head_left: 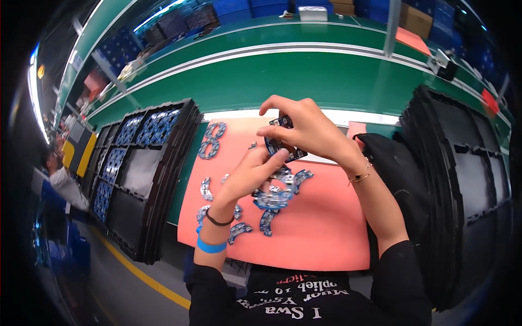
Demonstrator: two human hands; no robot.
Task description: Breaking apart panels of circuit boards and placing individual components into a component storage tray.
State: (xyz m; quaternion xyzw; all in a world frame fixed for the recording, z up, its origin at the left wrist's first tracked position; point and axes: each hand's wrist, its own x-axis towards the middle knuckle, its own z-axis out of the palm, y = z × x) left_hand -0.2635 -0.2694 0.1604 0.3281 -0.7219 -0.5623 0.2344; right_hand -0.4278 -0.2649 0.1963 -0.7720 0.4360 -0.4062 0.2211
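Above the pink mat, both my hands hold a dark blue circuit board (296, 155) with a curved outline, tilted up. The thumb of my right hand (312, 127) presses on its upper part, the index finger bent beyond it. My left hand (247, 176) grips the lower edge, its thumb over the board and the other fingers mostly hidden. Just under my hands lies a cluster of blue and silver circuit boards (272, 201). Several small curved board pieces (239, 232) are scattered around my left forearm, and a figure-eight-shaped board (212, 140) rests at the mat's far left corner.
The pink mat (326, 239) covers the green bench (304, 81). Stacked black trays (157, 179) with blue boards stand at left, more black trays (467, 163) at right. A black cloth (397, 179) lies beside the mat. A person (68, 182) is at far left.
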